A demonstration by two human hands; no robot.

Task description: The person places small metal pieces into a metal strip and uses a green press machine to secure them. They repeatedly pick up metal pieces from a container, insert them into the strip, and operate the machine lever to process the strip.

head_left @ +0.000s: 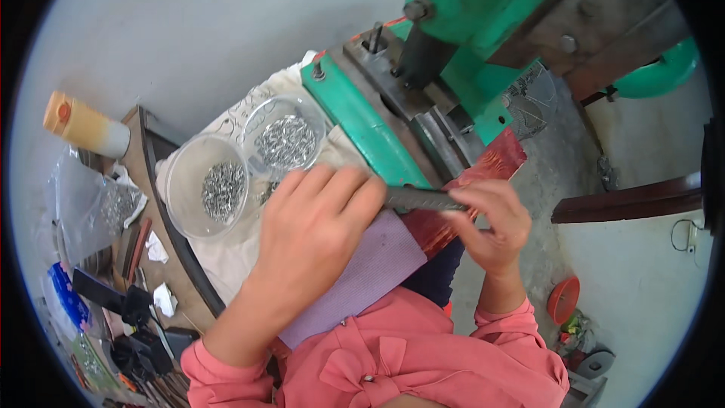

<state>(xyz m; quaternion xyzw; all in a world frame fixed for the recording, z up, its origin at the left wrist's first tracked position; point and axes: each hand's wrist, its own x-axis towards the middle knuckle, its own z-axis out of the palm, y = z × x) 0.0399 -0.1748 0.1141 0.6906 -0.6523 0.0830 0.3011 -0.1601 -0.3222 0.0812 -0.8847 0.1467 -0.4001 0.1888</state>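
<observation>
A dark, narrow metal bar (427, 199) with a row of small marks or slots spans the gap between my hands, just in front of the green press (362, 125). My right hand (495, 225) pinches its right end between thumb and fingers. At the other end, my left hand (321, 215) is closed with its fingers curled over the bar. Its fingertips are partly hidden, so any small piece in them cannot be seen. Left of that hand stand two clear round tubs, one (177, 200) and another (253, 117), both holding many small shiny metal pieces.
A purple cloth (377, 261) covers my lap, beside a red sheet (502, 159). The press's ram (427, 57) stands above its bed. On the left, a cluttered wooden table (181, 279) carries a yellow-capped bottle (83, 125) and plastic bags. A red bowl (563, 301) lies on the floor.
</observation>
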